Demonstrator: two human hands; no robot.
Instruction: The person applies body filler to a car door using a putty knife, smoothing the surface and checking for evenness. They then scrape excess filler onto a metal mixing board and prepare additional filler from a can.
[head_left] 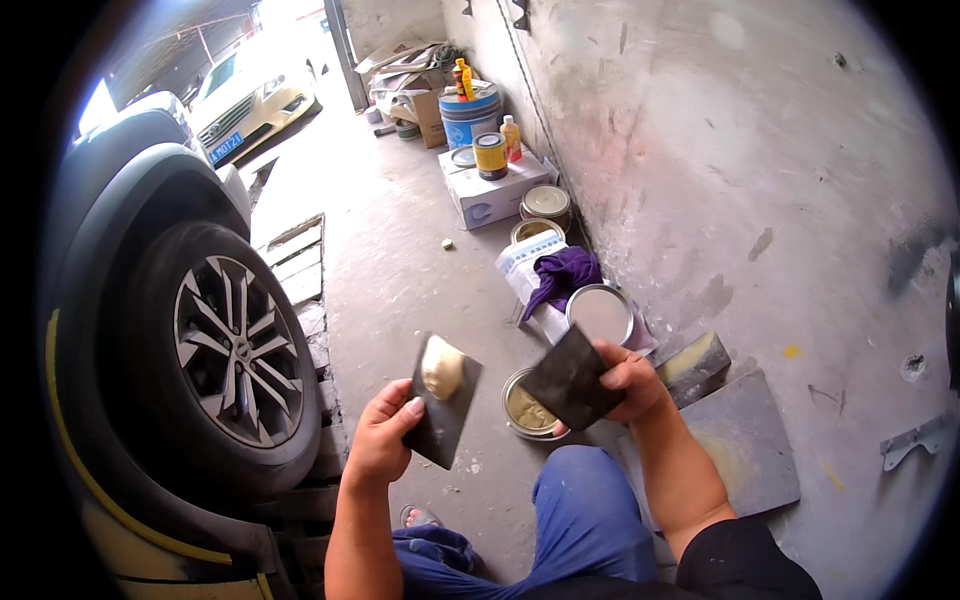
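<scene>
My left hand (pixel 385 432) grips a dark flat spreader plate (pixel 437 428) by its left edge. On the plate's upper part sits a lump of pale cream putty (pixel 442 367). In my right hand (pixel 632 385) is a second dark square spreader (pixel 572 380), held by its right side and tilted; the two plates are apart. Below and behind the right spreader stands an open round can (pixel 526 408) of yellowish putty, partly covered by that spreader. A round can lid (pixel 600 314) lies just beyond my right hand, near a purple cloth (pixel 563 275).
A car wheel (pixel 240 350) and its dark fender fill the left side. Along the wall stand more cans (pixel 546 203), a white box (pixel 495 190) and a blue drum (pixel 469 115). Grey panels (pixel 735 450) lie at right. Another car (pixel 255 95) is parked far back.
</scene>
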